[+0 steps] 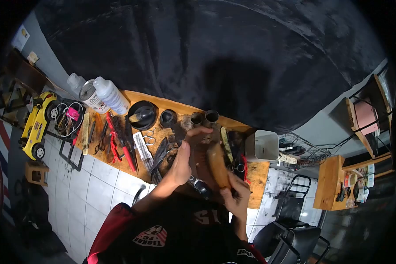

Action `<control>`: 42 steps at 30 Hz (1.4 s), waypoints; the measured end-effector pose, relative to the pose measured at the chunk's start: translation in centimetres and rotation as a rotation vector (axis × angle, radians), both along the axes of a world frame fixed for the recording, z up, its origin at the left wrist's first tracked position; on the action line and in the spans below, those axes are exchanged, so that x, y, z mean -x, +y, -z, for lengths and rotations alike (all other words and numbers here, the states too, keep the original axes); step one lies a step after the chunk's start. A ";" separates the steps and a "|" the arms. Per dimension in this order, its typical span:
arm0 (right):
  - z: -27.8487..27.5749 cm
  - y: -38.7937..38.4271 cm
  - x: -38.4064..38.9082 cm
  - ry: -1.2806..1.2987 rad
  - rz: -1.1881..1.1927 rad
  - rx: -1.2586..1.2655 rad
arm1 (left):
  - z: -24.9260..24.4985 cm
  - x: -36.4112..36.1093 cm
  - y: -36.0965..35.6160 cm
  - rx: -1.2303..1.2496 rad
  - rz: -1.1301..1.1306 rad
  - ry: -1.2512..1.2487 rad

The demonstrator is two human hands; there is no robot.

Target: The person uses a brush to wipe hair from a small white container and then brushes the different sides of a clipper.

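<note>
My right hand [236, 196] is closed around the lower end of a wooden-handled brush [218, 165], which points up and away from me over the bench. Facing it from the left, my left hand [182, 165] is raised with its fingers stretched and curved toward the brush's far end. Nothing shows clearly in the left hand. Below and between the hands lies a dark hair clipper [200, 187] near the bench's front edge. Scissors [238, 167] lie just right of the brush, and a white comb-like strip [142, 148] lies left of my left hand.
The wooden bench [259, 176] carries a black bowl [142, 115], several dark cups [211, 116], spray bottles [111, 95] and a grey bin [262, 146]. A yellow toy car [38, 125] stands at left. A black chair [290, 237] stands at lower right.
</note>
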State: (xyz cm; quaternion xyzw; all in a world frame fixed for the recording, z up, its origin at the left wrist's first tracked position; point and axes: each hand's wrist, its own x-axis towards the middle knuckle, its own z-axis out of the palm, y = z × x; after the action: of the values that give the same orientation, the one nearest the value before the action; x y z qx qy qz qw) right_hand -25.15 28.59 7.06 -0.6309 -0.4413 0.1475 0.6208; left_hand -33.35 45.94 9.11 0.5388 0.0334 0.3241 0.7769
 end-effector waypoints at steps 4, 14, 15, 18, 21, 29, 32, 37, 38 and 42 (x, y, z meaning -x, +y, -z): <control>-0.7 0.7 0.4 0.068 0.130 0.110 | 1.8 -0.3 -0.9 0.067 -0.041 0.067; -0.3 -0.1 -0.2 0.100 0.078 0.173 | -0.1 0.3 0.9 -0.013 -0.017 0.010; -0.7 0.4 0.1 0.133 0.128 0.217 | -0.3 0.3 0.7 -0.067 -0.022 0.024; -0.7 0.3 0.5 0.201 -0.018 0.225 | 0.4 -0.2 0.4 -0.070 -0.109 0.132; -0.7 0.1 -0.1 0.108 -0.174 0.192 | 0.1 0.4 1.4 0.054 -0.073 0.154; -1.2 0.7 -0.2 0.103 -0.042 0.187 | 1.1 0.5 0.6 -0.023 -0.081 0.177; -0.6 -0.3 -1.2 0.039 -0.227 0.221 | -0.6 0.6 1.1 0.103 -0.083 0.173; 0.2 -1.2 -2.2 0.115 -0.156 0.246 | -0.6 0.8 1.8 0.152 -0.113 0.139; -0.1 -0.9 -1.8 0.159 -0.083 0.237 | -0.4 0.7 1.8 0.096 -0.083 0.137; -0.9 -0.5 -1.0 0.150 -0.098 0.204 | -0.6 0.2 1.4 -0.292 -0.096 0.181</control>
State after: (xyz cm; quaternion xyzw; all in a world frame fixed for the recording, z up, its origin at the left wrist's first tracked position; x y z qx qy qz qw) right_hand -24.13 28.08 7.97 -0.6557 -0.4069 0.2684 0.5767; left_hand -33.56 47.34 9.66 0.6707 0.0815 0.3124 0.6678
